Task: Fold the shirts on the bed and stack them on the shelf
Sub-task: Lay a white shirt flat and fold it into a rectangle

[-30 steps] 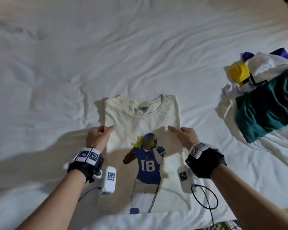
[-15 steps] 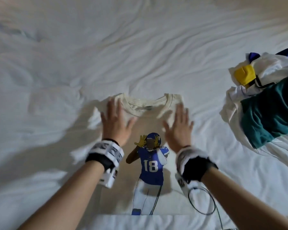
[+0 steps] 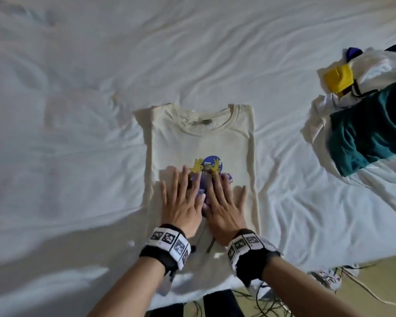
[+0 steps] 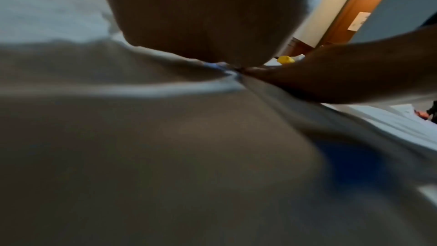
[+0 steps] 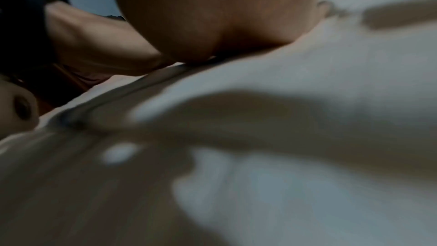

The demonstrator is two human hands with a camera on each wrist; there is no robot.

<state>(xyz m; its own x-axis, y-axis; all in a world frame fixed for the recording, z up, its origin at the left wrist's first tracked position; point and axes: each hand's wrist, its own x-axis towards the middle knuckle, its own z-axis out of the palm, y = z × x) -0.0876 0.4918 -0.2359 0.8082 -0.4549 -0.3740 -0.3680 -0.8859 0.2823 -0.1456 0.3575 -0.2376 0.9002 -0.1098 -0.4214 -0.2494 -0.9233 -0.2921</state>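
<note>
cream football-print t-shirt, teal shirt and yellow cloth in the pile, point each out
cream football-print t-shirt (image 3: 201, 143), head view, bare chest area
teal shirt (image 3: 370, 131), head view, middle
yellow cloth (image 3: 338, 79), head view, centre

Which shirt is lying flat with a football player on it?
The cream shirt under both hands. It lies smooth on the bed, sides folded in, while the green shirt and the white ones sit crumpled in a heap at the right.

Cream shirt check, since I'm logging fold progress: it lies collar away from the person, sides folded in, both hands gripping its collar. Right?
Not quite. The head view shows the left hand and right hand pressing flat on the cream shirt over its print, not gripping the collar. The rest stands.
</note>
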